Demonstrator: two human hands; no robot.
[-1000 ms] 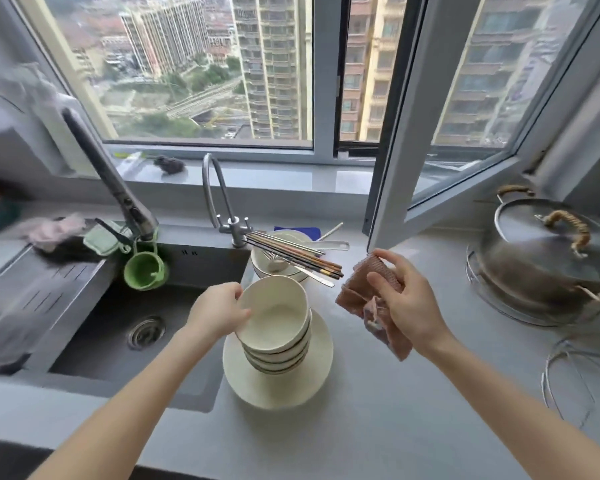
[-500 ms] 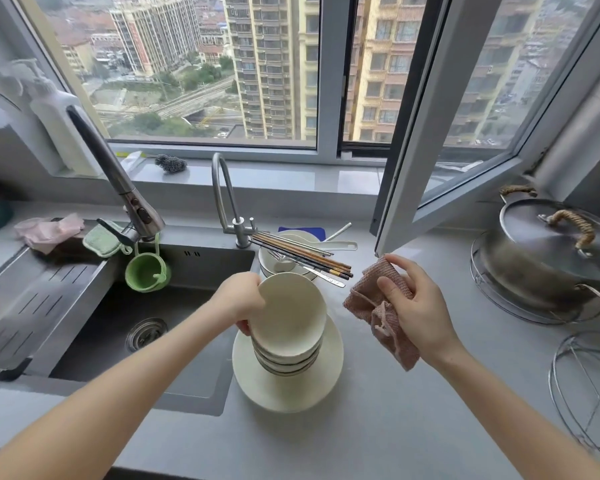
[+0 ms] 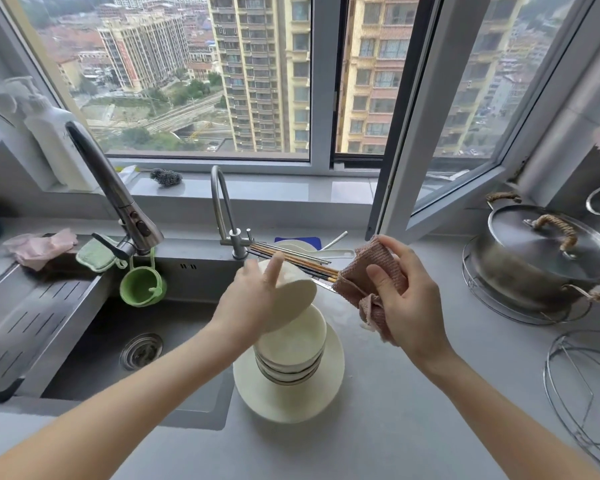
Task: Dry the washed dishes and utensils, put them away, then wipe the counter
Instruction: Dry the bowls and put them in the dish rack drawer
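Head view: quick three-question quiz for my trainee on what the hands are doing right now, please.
1. True or false: the left hand holds a cream bowl tilted above the bowl stack.
2. The right hand grips: A) a pink dishcloth, B) a ladle, C) a pot lid.
3. Fill in: the bowl stack stands on a ___ beside the sink.
Key: 1 true; 2 A; 3 plate.
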